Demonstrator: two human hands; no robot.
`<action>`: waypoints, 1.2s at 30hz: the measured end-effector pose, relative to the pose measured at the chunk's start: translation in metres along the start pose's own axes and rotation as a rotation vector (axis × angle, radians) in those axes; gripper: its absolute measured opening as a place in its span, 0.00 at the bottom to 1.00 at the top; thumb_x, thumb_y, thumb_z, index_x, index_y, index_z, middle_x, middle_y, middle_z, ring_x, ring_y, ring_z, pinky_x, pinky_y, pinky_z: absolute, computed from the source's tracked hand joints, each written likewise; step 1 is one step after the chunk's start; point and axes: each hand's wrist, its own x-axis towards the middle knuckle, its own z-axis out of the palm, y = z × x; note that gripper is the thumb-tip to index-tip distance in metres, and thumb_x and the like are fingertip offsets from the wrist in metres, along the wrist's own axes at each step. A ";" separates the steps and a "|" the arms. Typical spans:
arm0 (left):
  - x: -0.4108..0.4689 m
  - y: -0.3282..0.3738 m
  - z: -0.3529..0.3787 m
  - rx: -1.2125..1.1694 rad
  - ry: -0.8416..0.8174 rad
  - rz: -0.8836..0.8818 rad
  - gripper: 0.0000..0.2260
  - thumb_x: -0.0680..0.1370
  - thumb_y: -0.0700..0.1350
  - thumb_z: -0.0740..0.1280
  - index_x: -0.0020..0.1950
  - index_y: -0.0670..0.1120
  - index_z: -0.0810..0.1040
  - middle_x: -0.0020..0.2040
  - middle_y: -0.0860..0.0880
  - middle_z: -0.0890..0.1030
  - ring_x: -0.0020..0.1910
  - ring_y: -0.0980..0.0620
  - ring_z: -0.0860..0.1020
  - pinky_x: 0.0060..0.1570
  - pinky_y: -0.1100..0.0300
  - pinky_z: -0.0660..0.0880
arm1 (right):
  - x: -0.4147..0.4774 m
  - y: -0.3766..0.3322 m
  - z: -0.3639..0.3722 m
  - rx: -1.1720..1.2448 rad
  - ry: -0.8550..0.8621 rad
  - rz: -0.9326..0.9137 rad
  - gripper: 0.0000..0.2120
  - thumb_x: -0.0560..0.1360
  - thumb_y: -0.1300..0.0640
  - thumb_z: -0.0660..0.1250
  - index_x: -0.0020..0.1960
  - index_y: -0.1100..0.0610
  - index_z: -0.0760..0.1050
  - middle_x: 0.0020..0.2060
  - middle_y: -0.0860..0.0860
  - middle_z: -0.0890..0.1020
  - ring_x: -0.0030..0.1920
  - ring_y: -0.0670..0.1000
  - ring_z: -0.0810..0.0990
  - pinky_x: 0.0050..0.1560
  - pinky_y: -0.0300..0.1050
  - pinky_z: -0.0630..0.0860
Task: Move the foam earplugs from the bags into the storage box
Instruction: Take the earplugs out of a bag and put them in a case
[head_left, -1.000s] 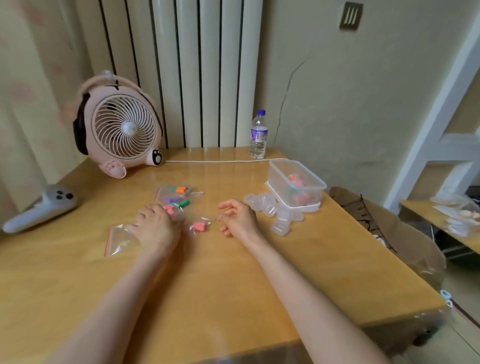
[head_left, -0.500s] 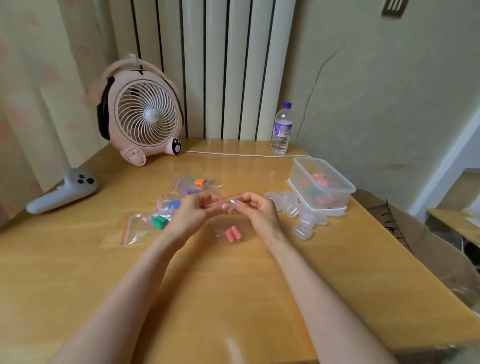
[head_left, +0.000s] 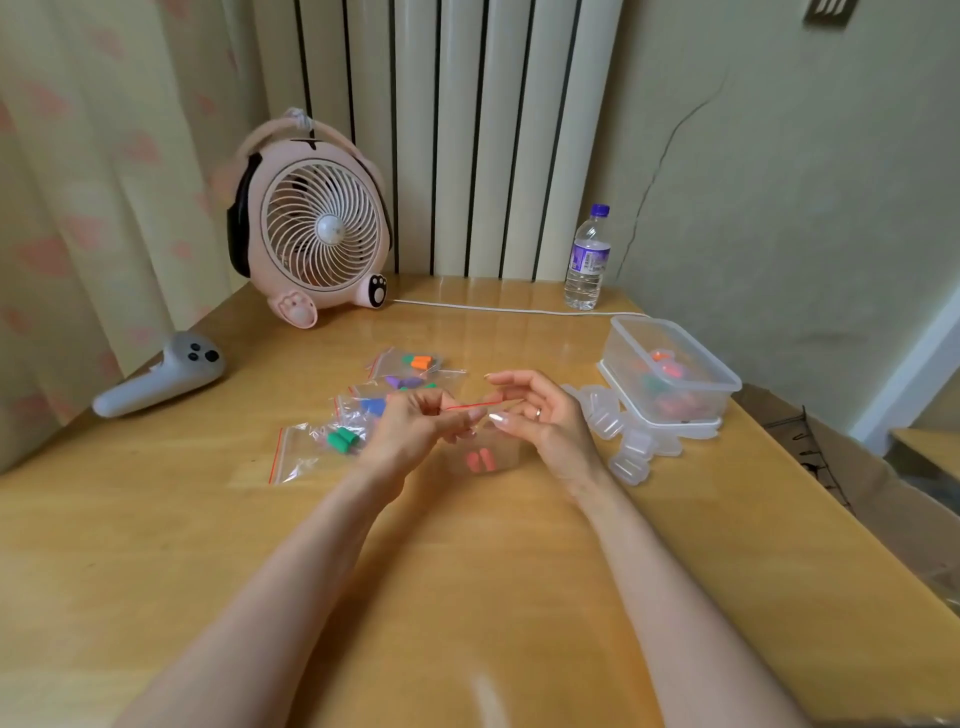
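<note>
Clear bag holding pink earplugs hangs left of storage box.

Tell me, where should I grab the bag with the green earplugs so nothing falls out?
Probably pinch the red zip edge of the green-earplug bag, coming from its left. The bag lies flat on the table, its mouth points left and the green earplugs sit at the closed right end, so they would hang low when lifted.
</note>
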 end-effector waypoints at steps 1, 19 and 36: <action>0.000 -0.001 0.000 -0.012 0.006 -0.010 0.11 0.71 0.35 0.71 0.32 0.40 0.71 0.24 0.53 0.76 0.23 0.62 0.72 0.27 0.73 0.67 | -0.001 -0.001 0.001 -0.014 -0.021 -0.005 0.15 0.70 0.74 0.65 0.51 0.58 0.77 0.46 0.56 0.80 0.44 0.50 0.78 0.46 0.36 0.76; 0.004 -0.004 -0.004 0.032 0.014 0.009 0.10 0.70 0.35 0.72 0.34 0.41 0.72 0.29 0.51 0.80 0.25 0.63 0.75 0.28 0.72 0.69 | -0.003 0.000 0.000 -0.160 0.018 0.029 0.10 0.68 0.71 0.71 0.39 0.58 0.76 0.35 0.52 0.80 0.38 0.49 0.78 0.41 0.39 0.78; 0.007 -0.012 -0.003 0.198 -0.061 -0.076 0.17 0.69 0.45 0.74 0.29 0.44 0.67 0.24 0.49 0.69 0.20 0.59 0.64 0.22 0.68 0.61 | -0.007 -0.011 -0.007 0.050 -0.063 0.022 0.03 0.65 0.62 0.67 0.34 0.57 0.75 0.32 0.52 0.79 0.32 0.45 0.71 0.36 0.38 0.66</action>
